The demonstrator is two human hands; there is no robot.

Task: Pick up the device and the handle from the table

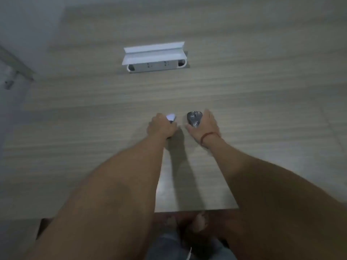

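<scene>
Your right hand (203, 126) clasps a grey computer mouse (194, 118) on the wooden desk (262, 102). Your left hand (161, 126) curls round a small shiny object (171, 117). At 12 o'clock: open white socket box (155, 58).

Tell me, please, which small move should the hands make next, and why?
Probably bring both pieces together: the right hand grips the grey computer mouse, and the left hand holds a small pale glossy piece, maybe its cover, apart beside it above the wooden table.
</scene>
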